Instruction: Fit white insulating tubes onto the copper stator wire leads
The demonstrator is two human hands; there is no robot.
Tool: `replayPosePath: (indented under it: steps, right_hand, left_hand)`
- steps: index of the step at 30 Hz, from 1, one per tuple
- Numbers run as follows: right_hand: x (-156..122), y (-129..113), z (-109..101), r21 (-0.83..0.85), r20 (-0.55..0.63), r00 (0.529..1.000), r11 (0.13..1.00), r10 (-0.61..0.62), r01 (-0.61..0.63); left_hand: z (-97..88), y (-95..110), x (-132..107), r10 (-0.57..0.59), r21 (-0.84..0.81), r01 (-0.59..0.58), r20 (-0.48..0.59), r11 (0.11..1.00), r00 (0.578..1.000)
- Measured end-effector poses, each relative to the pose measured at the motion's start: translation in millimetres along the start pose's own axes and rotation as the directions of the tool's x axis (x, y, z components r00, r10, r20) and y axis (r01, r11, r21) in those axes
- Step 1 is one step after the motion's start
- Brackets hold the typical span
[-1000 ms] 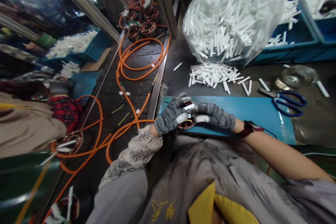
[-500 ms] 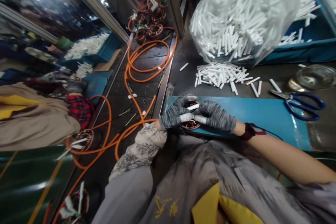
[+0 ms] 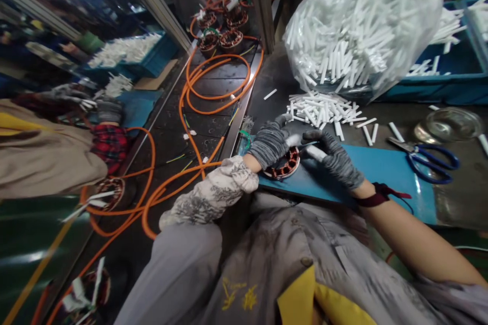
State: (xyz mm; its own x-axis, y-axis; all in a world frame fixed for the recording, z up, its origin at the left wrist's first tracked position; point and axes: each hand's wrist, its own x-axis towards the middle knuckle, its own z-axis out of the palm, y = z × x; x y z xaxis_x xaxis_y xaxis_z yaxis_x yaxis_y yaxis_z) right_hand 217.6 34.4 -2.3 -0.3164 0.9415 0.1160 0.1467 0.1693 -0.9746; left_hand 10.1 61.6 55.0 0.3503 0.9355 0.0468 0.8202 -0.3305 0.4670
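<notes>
A round motor stator (image 3: 286,166) with copper windings lies on the blue mat (image 3: 375,165) in front of me. My left hand (image 3: 269,143), in a grey knit glove with pale fingertips, is over the stator's far left side. Its fingers stretch toward the near edge of a pile of short white tubes (image 3: 320,109), thumb apart from them. To the right of the stator is my right hand (image 3: 337,160), gloved alike, with thumb and fingers apart and nothing visible between them. Part of the stator is hidden under my left hand.
A clear bag of white tubes (image 3: 358,30) stands behind the pile, beside a blue bin (image 3: 438,84). Blue-handled scissors (image 3: 432,162) and a glass bowl (image 3: 449,124) are at right. Orange cable (image 3: 219,109) loops at left; a co-worker's gloved hand (image 3: 110,110) is beyond it.
Both hands have moved apart from over the stator. My left hand has shifted forward toward the tube pile, my right hand to the right. The white tube between them no longer shows.
</notes>
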Motion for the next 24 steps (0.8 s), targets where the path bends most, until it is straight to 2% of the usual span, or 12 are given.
replayPosePath:
  steps: [2, 4, 5, 7, 9, 11, 14, 16, 18, 20, 22, 24]
  right_hand:
    - [2, -6, -3, -0.081, -0.066, 0.997, 0.996, -0.044, 0.039]
    - [5, -14, -7, -0.17, -0.059, 0.993, 0.981, -0.1, 0.089]
    - [7, -18, -7, -0.211, -0.048, 0.991, 0.97, -0.129, 0.116]
    - [14, -26, -5, -0.286, -0.022, 0.983, 0.943, -0.181, 0.168]
    - [26, -34, 4, -0.355, 0.047, 0.978, 0.912, -0.204, 0.207]
    - [43, -43, 18, -0.447, 0.163, 0.971, 0.865, -0.172, 0.229]
    - [67, -55, 34, -0.625, 0.311, 0.949, 0.742, -0.05, 0.244]
    - [73, -58, 34, -0.657, 0.343, 0.939, 0.718, 0.013, 0.23]
    - [68, -54, 26, -0.524, 0.353, 0.933, 0.841, 0.074, 0.132]
    - [54, -42, 14, -0.252, 0.387, 0.906, 0.965, 0.17, -0.073]
    - [36, -26, 3, -0.025, 0.453, 0.853, 0.96, 0.259, -0.279]
    - [19, -11, -3, 0.119, 0.482, 0.814, 0.896, 0.324, -0.427]
  left_hand:
    - [-15.0, -7, -3, -0.064, -0.088, 0.054, -0.122, 0.995, 0.99]
    - [-33.2, -16, -17, -0.102, -0.142, 0.077, -0.182, 0.987, 0.978]
    - [-41.0, -21, -26, -0.123, -0.156, 0.096, -0.179, 0.983, 0.976]
    - [-49.7, -31, -46, -0.162, -0.167, 0.143, -0.106, 0.976, 0.981]
    - [-47.9, -41, -64, -0.177, -0.116, 0.174, -0.018, 0.978, 0.984]
    - [-39.1, -49, -78, -0.14, -0.044, 0.14, -0.003, 0.989, 0.99]
    - [-23.8, -54, -90, 0.021, -0.006, -0.022, -0.062, 1.0, 0.998]
    - [-16.1, -53, -93, 0.129, -0.016, -0.132, -0.116, 0.991, 0.985]
    - [-9.8, -49, -93, 0.198, -0.023, -0.204, -0.164, 0.979, 0.966]
    - [-3.2, -44, -90, 0.238, -0.009, -0.243, -0.169, 0.97, 0.956]
    - [4.8, -38, -86, 0.259, 0.041, -0.256, -0.114, 0.966, 0.959]
    - [14.0, -32, -83, 0.281, 0.118, -0.274, -0.044, 0.954, 0.959]
